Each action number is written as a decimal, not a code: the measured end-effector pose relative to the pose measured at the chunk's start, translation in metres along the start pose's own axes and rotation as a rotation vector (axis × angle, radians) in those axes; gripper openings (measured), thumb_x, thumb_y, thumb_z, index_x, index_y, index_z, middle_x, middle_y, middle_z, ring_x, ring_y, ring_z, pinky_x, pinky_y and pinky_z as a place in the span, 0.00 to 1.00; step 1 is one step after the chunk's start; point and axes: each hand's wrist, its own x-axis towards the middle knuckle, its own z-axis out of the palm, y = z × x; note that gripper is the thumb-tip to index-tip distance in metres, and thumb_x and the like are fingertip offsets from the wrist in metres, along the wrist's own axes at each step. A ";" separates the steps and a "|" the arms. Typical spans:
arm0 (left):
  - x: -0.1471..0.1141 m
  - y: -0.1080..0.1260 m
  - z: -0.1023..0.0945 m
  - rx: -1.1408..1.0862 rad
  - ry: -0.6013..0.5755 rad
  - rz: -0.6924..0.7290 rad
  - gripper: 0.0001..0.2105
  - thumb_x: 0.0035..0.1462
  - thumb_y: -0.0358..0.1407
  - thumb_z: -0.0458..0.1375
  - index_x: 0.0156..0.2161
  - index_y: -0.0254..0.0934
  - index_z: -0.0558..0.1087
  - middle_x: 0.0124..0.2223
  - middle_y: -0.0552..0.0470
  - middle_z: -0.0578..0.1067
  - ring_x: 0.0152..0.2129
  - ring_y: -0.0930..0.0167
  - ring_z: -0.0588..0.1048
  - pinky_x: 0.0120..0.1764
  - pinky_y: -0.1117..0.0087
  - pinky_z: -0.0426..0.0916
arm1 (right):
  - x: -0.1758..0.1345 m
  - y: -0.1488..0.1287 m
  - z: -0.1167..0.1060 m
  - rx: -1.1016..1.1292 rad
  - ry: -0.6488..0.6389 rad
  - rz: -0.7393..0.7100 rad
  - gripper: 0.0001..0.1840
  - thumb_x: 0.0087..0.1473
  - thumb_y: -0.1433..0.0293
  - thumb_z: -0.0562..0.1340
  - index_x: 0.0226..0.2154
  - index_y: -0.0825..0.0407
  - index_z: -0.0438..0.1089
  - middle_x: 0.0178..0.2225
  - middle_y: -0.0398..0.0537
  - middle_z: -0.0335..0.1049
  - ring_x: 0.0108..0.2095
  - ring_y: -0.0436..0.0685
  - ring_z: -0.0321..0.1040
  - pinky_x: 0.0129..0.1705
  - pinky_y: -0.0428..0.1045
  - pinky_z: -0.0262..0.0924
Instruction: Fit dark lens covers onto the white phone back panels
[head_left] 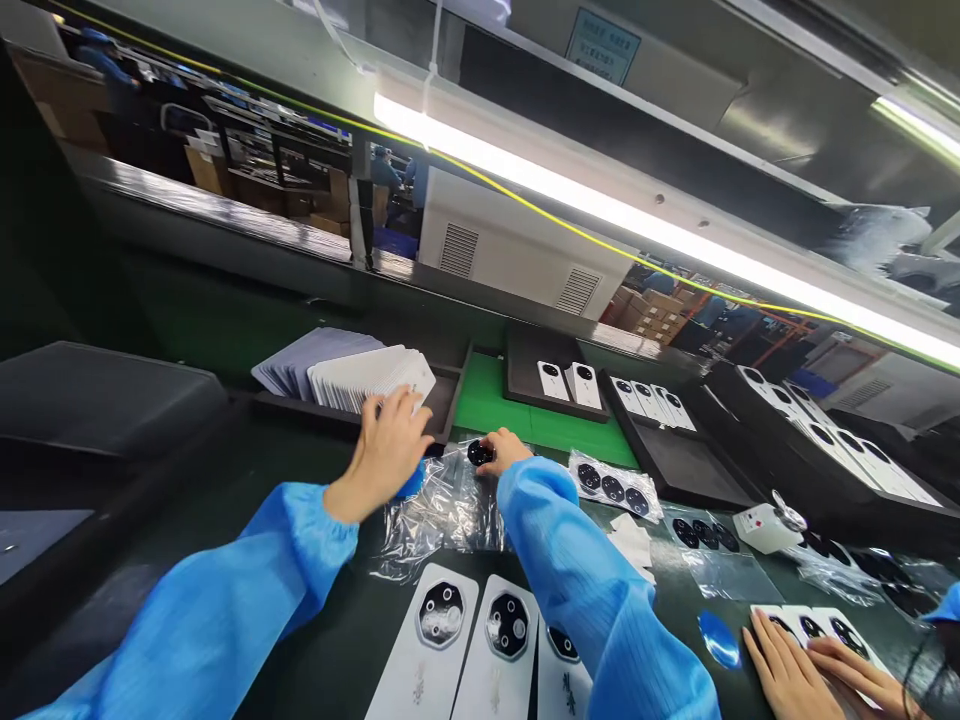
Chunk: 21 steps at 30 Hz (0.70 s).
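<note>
My left hand [390, 450] is at the front end of a fanned row of white phone back panels [360, 375], its fingers spread and the thumb apart, fingertips against the last panel. To the right, my right hand [506, 450] pinches the edge of a black round camera lens cover [478, 453] above clear plastic bags [454, 500]. In front of me lie white panels [427, 650], each with a black camera disc at its top; my right sleeve partly hides the third. A blue round piece [411, 482] shows beside my left wrist.
Dark trays [551, 395] with finished-looking panels stand at the back and right. Bagged lens covers [613, 488] and a white dispenser bottle [769, 525] lie to the right. A co-worker's hands [795, 660] rest on panels at lower right. A black box [105, 400] stands at left.
</note>
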 end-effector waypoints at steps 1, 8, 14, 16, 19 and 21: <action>-0.012 0.008 -0.001 -0.026 -0.060 0.044 0.05 0.57 0.29 0.53 0.38 0.36 0.70 0.49 0.40 0.70 0.55 0.52 0.60 0.54 0.49 0.51 | 0.005 0.002 0.003 -0.023 -0.017 0.013 0.09 0.56 0.66 0.64 0.38 0.55 0.71 0.40 0.47 0.72 0.39 0.54 0.70 0.42 0.54 0.67; -0.083 0.052 -0.016 -0.262 -0.674 0.153 0.15 0.44 0.30 0.68 0.33 0.38 0.66 0.40 0.53 0.70 0.39 0.65 0.66 0.43 0.64 0.61 | 0.026 0.005 0.005 -0.180 -0.175 0.115 0.15 0.60 0.65 0.61 0.48 0.54 0.67 0.49 0.51 0.68 0.46 0.57 0.69 0.46 0.57 0.67; -0.090 0.050 -0.013 -0.344 -0.766 0.057 0.22 0.41 0.28 0.68 0.40 0.38 0.63 0.45 0.50 0.65 0.44 0.61 0.62 0.50 0.57 0.57 | 0.029 -0.009 0.003 -0.282 -0.212 0.188 0.17 0.59 0.64 0.61 0.49 0.54 0.66 0.51 0.51 0.66 0.47 0.58 0.68 0.47 0.58 0.66; -0.089 0.048 -0.009 -0.349 -0.762 0.062 0.24 0.39 0.28 0.70 0.40 0.38 0.63 0.44 0.50 0.64 0.43 0.60 0.62 0.50 0.57 0.57 | 0.026 -0.014 0.002 -0.308 -0.209 0.185 0.18 0.59 0.64 0.61 0.50 0.53 0.65 0.51 0.51 0.66 0.47 0.59 0.68 0.47 0.58 0.66; -0.090 0.048 -0.005 -0.312 -0.765 0.038 0.26 0.35 0.29 0.72 0.38 0.36 0.63 0.44 0.49 0.63 0.43 0.59 0.62 0.48 0.57 0.60 | 0.019 -0.020 0.002 -0.347 -0.206 0.182 0.18 0.59 0.64 0.61 0.51 0.53 0.65 0.52 0.52 0.65 0.48 0.59 0.67 0.48 0.59 0.66; -0.094 0.051 -0.006 -0.286 -0.722 0.023 0.25 0.35 0.27 0.72 0.38 0.36 0.64 0.44 0.49 0.63 0.43 0.60 0.62 0.48 0.58 0.61 | 0.016 -0.022 0.002 -0.370 -0.203 0.170 0.18 0.59 0.65 0.62 0.51 0.53 0.65 0.53 0.52 0.65 0.49 0.60 0.67 0.49 0.60 0.65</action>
